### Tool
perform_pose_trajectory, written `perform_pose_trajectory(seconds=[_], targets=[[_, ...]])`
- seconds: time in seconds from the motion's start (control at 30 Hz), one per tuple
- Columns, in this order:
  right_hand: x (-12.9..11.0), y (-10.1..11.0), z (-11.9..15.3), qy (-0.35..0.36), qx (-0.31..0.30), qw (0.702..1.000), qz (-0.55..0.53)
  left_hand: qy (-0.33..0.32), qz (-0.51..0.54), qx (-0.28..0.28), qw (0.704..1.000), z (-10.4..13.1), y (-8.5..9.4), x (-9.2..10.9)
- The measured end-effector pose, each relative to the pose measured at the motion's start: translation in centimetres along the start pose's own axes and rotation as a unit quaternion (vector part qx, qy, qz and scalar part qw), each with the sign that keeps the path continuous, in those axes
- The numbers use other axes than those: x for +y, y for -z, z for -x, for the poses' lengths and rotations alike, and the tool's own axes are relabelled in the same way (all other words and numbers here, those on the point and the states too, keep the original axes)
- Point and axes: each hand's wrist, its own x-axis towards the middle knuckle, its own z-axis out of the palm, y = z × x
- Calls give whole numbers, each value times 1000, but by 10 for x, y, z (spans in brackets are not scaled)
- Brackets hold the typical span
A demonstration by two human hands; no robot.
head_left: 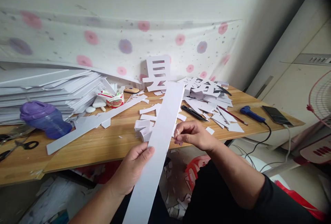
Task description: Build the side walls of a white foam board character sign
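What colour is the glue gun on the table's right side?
Blue glue gun; the head view shows it.

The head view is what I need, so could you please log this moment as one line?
left hand: holding long white strip; right hand: pinching thin white sliver beside strip; blue glue gun: on wooden table

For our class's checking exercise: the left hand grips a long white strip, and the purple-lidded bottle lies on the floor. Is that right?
Not quite: the head view shows the purple-lidded bottle on the table; the left hand does grip the strip.
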Motion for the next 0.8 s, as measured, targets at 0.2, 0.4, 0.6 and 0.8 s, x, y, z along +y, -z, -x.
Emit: perform_pose_trajectory(seconds=[0.2, 0.4, 0.6, 0.8], targets=[[-7, -16, 9, -14, 27, 999, 14, -60, -113, 13, 992, -4, -9, 2], [-1, -20, 12, 2, 82, 997, -1, -59, -62, -34, 996, -7, -31, 3], [8, -9, 17, 6, 58, 997, -43, -34, -5, -100, 994, -14, -37, -1], [6, -2, 20, 5, 50, 998, -24, 0, 67, -143, 988, -17, -39, -5]])
